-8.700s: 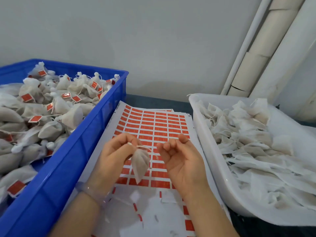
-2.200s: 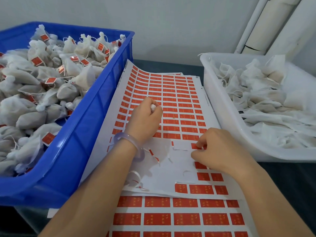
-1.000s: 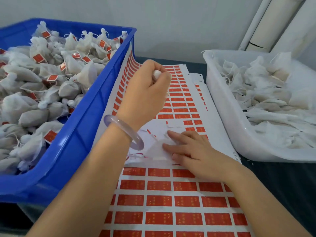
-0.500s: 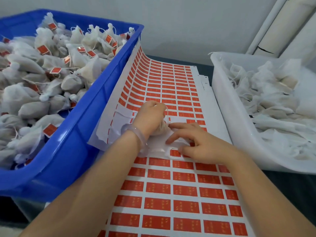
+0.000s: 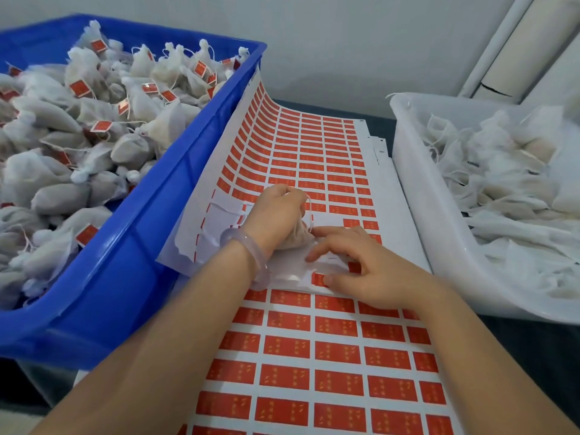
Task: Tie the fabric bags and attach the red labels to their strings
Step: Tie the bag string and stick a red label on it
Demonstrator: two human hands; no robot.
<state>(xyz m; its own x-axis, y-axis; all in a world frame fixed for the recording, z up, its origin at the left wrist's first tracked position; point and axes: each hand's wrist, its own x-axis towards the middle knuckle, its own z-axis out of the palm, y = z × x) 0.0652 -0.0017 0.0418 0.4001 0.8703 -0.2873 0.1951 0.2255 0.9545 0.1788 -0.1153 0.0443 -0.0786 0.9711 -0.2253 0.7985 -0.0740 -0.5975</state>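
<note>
My left hand (image 5: 276, 215) rests on the upper sheet of red labels (image 5: 314, 158) and is closed around a small white fabric bag (image 5: 298, 238), whose string loops up past my fingers. My right hand (image 5: 361, 265) lies flat beside it, fingers spread, with the fingertips pressing on the peeled white part of the sheet next to a red label (image 5: 318, 279). A second, full sheet of red labels (image 5: 314, 372) lies underneath, nearer to me.
A blue crate (image 5: 150, 215) on the left holds several tied bags with red labels. A white tub (image 5: 439, 221) on the right holds several loose untied bags. White pipes (image 5: 502, 42) run up the wall at the back right.
My left hand came down from mid-air with the bag and now rests on the sheet. My right hand has shifted slightly over the peeled area. The upper sheet curls against the crate.
</note>
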